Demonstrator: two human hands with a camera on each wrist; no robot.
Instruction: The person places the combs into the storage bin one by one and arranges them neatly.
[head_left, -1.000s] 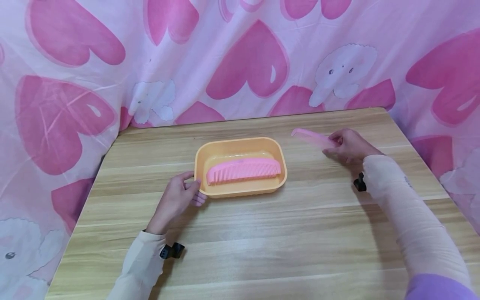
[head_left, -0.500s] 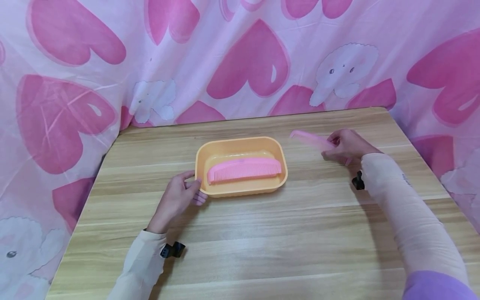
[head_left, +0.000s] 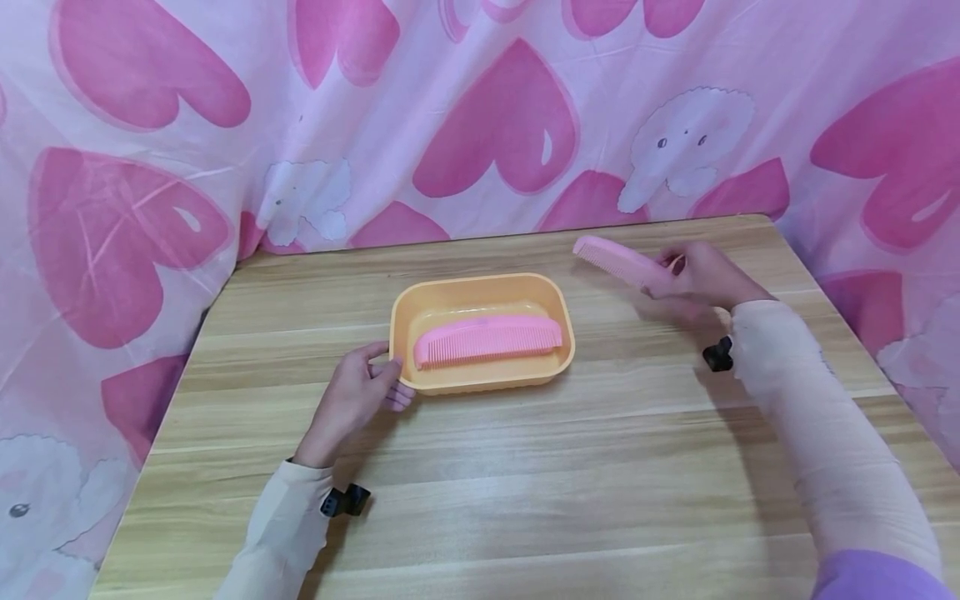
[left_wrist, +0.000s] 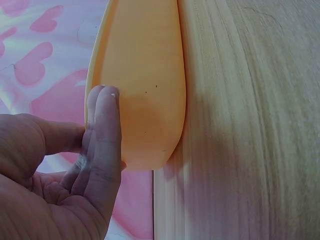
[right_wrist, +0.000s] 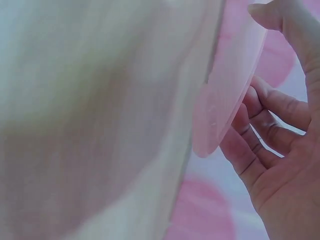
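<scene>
An orange plastic box, open at the top, rests on the table in the head view. Inside it lies a pink comb, teeth toward me. At the box's left front corner, my left hand holds the rim; its fingers lie along the outer wall in the left wrist view. To the right of the box, my right hand grips a second pink comb by one end. That comb is raised off the table, its free end pointing left. In the right wrist view the comb stands between thumb and fingers.
The wooden table stretches in front of the box and to both sides. Behind it hangs a pink curtain with hearts, close to the back edge. Black wrist cameras sit under both sleeves.
My right hand has lifted the comb from the tabletop and tilted it, so its teeth now show. The left hand and the box have stayed in place.
</scene>
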